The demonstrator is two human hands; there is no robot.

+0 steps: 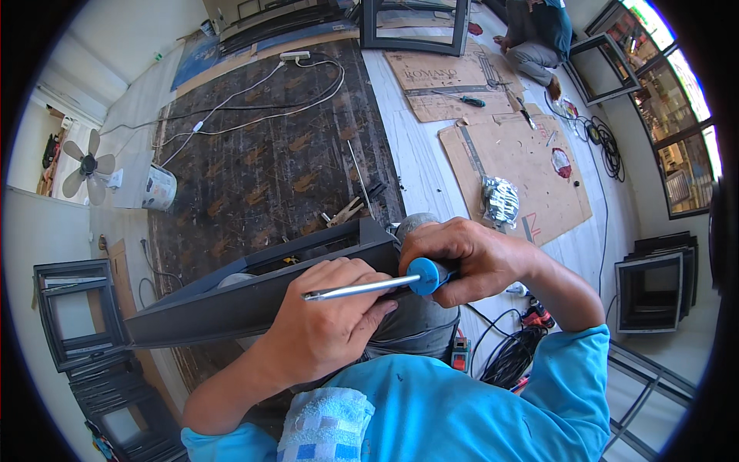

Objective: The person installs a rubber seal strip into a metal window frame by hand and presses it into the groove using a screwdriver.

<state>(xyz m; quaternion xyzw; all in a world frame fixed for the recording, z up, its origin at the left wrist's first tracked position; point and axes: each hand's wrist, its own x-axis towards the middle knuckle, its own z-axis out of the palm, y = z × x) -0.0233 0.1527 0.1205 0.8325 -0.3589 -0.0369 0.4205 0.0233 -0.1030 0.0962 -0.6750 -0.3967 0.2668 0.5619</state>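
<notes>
A dark grey metal frame [223, 312] lies tilted across in front of me, with its near corner by my lap. My left hand [327, 319] is closed over the frame's near bar, fingers curled and thumb bent beneath. In my right hand [481, 258] is a screwdriver [425, 277] with a blue handle end. Its bare steel shaft points left and passes above the fingers of my left hand. The right hand's knuckles are beside the frame's corner, and part of the handle is hidden in the palm. A pair of clamp pliers [345, 212] lies just beyond the frame.
Cardboard sheets [531, 173] on the right floor carry a green-handled screwdriver [471, 101] and a silvery bundle [500, 202]. A person [543, 38] crouches at the far right. Stacked frames [654, 285] lean at both sides. Cables [512, 358], a bucket [160, 188] and a fan [88, 164] stand around.
</notes>
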